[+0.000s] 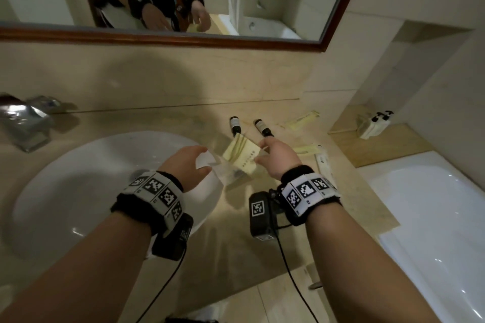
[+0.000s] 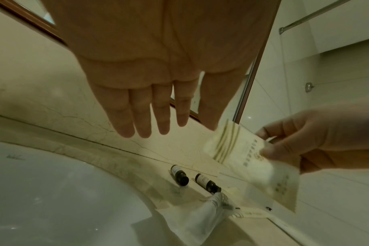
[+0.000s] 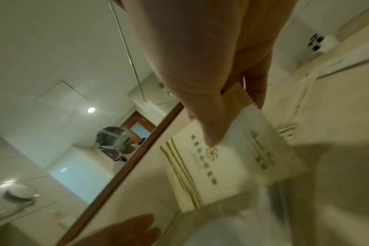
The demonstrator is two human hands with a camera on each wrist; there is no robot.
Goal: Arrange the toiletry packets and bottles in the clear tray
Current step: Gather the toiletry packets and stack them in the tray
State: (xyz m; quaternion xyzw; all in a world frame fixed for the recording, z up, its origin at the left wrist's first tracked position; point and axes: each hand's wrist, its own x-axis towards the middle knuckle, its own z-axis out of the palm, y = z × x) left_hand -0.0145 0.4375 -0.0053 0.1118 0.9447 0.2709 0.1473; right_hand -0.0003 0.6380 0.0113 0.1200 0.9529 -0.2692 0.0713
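Observation:
My right hand (image 1: 273, 157) pinches a small stack of pale yellow toiletry packets (image 1: 240, 155) between thumb and fingers, held just above the clear tray (image 1: 223, 177). The tray sits on the counter at the basin's right rim. My left hand (image 1: 189, 165) hovers beside the tray's left side, and in the left wrist view its fingers (image 2: 145, 116) are straight and hold nothing. Two dark bottles (image 1: 235, 124) (image 1: 263, 128) lie on the counter behind the tray. The right wrist view shows my thumb pressed on the striped packets (image 3: 213, 169).
More packets lie on the counter at the right (image 1: 301, 118) (image 1: 307, 150) (image 1: 325, 165). A white basin (image 1: 78, 191) and chrome tap (image 1: 23, 123) are at the left, a bathtub (image 1: 433, 204) at the right. A white bottle holder (image 1: 374, 123) stands on the far ledge.

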